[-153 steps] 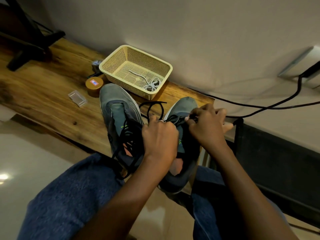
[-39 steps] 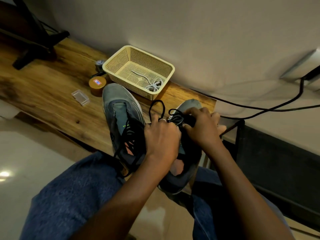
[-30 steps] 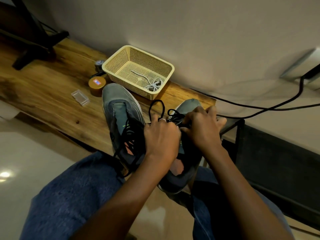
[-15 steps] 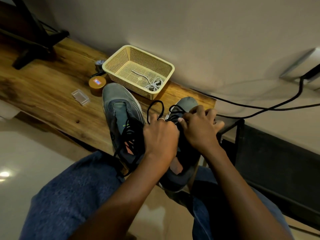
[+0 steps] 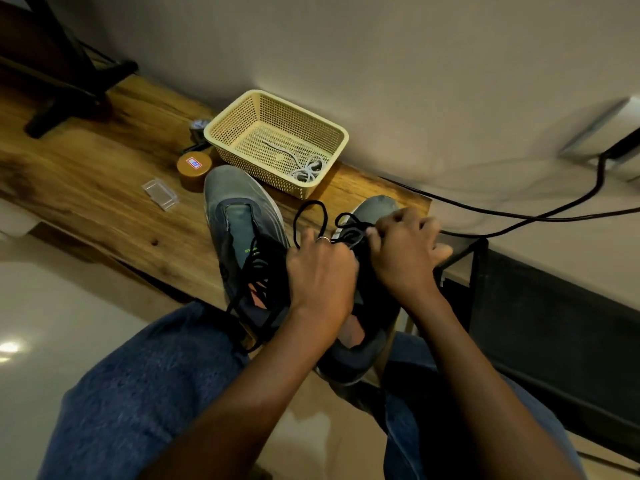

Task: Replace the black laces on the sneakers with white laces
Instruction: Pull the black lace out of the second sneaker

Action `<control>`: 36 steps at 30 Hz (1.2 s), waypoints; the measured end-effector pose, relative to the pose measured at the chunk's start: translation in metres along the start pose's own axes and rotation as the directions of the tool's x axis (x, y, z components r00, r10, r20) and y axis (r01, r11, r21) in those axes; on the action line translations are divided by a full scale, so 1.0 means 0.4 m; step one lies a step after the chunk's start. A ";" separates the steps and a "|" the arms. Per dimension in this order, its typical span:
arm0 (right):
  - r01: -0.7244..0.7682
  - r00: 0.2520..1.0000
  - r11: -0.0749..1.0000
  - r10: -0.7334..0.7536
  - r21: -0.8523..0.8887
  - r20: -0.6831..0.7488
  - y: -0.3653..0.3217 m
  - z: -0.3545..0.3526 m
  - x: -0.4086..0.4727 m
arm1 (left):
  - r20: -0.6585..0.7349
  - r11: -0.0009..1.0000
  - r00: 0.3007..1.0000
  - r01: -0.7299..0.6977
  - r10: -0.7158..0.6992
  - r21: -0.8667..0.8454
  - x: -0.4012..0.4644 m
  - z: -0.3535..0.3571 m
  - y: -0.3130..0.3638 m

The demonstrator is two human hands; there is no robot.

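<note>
Since half a second ago the right hand (image 5: pixel 403 252) has slid a little further out over the right sneaker (image 5: pixel 375 206), and the loops of black lace (image 5: pixel 311 220) stand slightly looser.

From the head camera, the one view there is, both sneakers lie on the table (image 5: pixel 104 188) edge against the person's knees, toes toward the basket (image 5: pixel 277 140), probably so the eyelets face up. The left hand (image 5: pixel 320 275) curls over the right sneaker's tongue, seemingly holding it and the lace down; what its fingers clasp I cannot tell. The right hand pinches the lace near the toe, pulling it free. The left sneaker (image 5: pixel 242 216), just beside, has its black lace slack. White laces (image 5: pixel 306 168) wait coiled in the basket, behind both sneakers.
</note>
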State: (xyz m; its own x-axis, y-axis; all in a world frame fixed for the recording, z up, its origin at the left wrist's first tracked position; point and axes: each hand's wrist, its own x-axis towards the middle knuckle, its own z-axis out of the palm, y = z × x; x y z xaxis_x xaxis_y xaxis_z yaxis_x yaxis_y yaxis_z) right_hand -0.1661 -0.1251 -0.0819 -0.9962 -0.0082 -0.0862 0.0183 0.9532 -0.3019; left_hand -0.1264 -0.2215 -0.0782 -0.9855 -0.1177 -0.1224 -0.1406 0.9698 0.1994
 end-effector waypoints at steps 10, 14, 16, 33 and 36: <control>-0.080 0.992 0.996 0.083 -0.033 0.092 0.008 -0.002 0.004 | 0.009 1.000 1.000 -0.004 0.004 -0.006 -0.002 -0.002 0.002; -0.001 0.998 0.999 0.004 0.044 -0.063 -0.001 0.004 -0.002 | 0.008 1.000 1.000 -0.001 0.001 -0.006 -0.003 -0.004 0.002; -0.011 0.975 0.992 0.038 0.124 -0.220 -0.010 0.000 -0.007 | 0.006 1.000 1.000 0.000 0.000 -0.006 -0.002 -0.005 0.004; -0.105 0.994 0.994 0.105 0.002 -0.001 0.002 -0.008 0.004 | -0.005 0.999 1.000 -0.005 0.004 -0.039 0.000 0.003 0.001; -0.088 0.984 0.996 0.092 -0.030 0.150 -0.001 -0.006 0.004 | 0.000 0.999 1.000 -0.003 0.003 -0.034 0.001 0.002 0.000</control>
State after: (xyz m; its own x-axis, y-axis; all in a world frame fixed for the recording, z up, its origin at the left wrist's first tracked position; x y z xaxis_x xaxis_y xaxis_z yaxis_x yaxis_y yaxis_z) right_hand -0.1678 -0.1250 -0.0798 -0.9664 0.0339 -0.2548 0.1035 0.9587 -0.2648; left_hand -0.1266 -0.2215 -0.0792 -0.9859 -0.1146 -0.1219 -0.1406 0.9624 0.2326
